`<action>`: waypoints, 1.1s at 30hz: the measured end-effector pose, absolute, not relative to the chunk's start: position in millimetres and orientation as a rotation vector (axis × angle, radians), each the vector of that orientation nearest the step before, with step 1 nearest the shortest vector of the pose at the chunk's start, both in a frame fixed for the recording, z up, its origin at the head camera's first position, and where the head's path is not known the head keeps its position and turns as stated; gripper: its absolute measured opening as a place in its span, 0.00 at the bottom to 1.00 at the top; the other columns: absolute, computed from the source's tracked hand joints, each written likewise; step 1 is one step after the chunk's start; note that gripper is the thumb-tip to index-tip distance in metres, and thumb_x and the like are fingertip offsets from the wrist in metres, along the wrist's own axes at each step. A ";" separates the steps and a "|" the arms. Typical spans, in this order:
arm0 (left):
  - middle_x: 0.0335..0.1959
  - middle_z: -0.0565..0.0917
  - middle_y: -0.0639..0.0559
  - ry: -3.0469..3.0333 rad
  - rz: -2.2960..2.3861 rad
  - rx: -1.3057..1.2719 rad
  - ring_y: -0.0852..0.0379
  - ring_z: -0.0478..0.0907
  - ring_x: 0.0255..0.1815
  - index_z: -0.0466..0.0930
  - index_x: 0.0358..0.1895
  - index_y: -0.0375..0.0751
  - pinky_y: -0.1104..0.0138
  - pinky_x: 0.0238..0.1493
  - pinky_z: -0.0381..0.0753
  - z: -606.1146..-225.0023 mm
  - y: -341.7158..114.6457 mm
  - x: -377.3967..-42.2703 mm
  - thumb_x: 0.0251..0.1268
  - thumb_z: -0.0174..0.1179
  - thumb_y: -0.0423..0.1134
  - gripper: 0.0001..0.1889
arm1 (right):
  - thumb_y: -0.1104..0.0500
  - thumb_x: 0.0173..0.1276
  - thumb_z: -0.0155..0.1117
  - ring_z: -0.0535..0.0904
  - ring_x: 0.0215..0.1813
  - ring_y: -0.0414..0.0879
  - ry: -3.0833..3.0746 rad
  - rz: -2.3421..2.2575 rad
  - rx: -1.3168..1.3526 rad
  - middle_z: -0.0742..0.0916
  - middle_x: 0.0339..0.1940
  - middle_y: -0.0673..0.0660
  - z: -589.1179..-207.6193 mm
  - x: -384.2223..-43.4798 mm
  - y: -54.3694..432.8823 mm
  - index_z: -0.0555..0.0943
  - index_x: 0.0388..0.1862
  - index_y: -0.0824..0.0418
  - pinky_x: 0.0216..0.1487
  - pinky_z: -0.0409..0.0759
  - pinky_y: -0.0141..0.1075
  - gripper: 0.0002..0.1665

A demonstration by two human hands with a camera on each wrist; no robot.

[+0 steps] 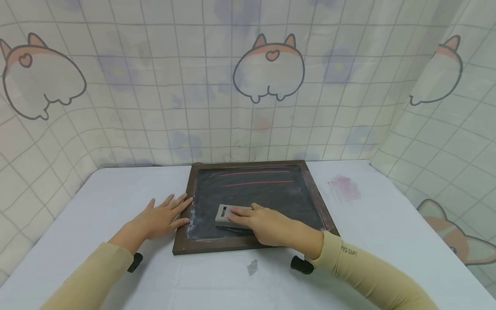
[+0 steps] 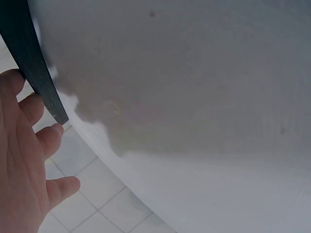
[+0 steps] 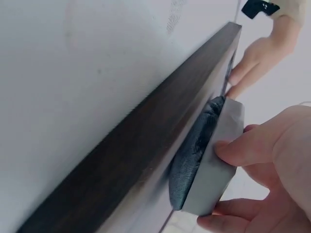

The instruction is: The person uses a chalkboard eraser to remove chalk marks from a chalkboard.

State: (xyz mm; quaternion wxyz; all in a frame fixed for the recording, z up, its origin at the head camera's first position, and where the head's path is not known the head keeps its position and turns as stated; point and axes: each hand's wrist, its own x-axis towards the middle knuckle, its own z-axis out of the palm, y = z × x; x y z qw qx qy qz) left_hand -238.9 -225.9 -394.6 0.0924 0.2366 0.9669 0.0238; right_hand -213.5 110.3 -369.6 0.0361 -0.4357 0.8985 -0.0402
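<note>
A small blackboard [image 1: 209, 189] with a brown wooden frame lies on the white table, two red chalk lines [image 1: 257, 183] across its upper part. My right hand [image 1: 269, 226] grips a grey chalkboard eraser [image 1: 222, 219] over the lower middle of the board. In the right wrist view, the thumb lies on one side of the eraser's grey body [image 3: 214, 170], fingers on the other, and its dark felt [image 3: 192, 155] faces the board. My left hand [image 1: 160, 217] has its fingers spread, fingertips on the frame's left side [image 1: 186, 211].
A pink smudge [image 1: 346, 188] marks the white table [image 1: 387, 206] right of the board, and a small grey patch [image 1: 252, 267] lies in front of it. Behind the table hangs a grid-patterned cloth [image 1: 217, 120] with cartoon animals. Each wrist carries a black device [image 1: 302, 265].
</note>
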 end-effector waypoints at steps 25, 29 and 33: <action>0.82 0.54 0.40 2.859 0.076 0.693 0.30 0.53 0.79 0.54 0.83 0.44 0.25 0.69 0.46 -393.1 -223.6 -239.1 0.81 0.47 0.60 0.37 | 0.78 0.71 0.53 0.67 0.15 0.42 2.954 -0.305 -0.944 0.69 0.77 0.68 -370.4 -265.7 191.0 0.68 0.78 0.66 0.19 0.62 0.30 0.36; 0.82 0.54 0.40 2.857 0.081 0.692 0.30 0.53 0.79 0.53 0.83 0.45 0.25 0.69 0.46 -392.8 -223.7 -238.8 0.81 0.46 0.61 0.38 | 0.79 0.70 0.50 0.52 0.15 0.38 2.997 -0.306 -0.831 0.70 0.76 0.72 -370.0 -277.6 211.0 0.69 0.76 0.69 0.18 0.53 0.29 0.35; 0.82 0.54 0.40 2.860 0.082 0.696 0.30 0.53 0.79 0.53 0.83 0.45 0.25 0.69 0.46 -394.1 -225.9 -239.4 0.81 0.46 0.62 0.38 | 0.79 0.67 0.53 0.62 0.19 0.44 3.037 -0.265 -0.686 0.69 0.75 0.73 -366.9 -286.2 221.3 0.68 0.76 0.70 0.22 0.59 0.33 0.37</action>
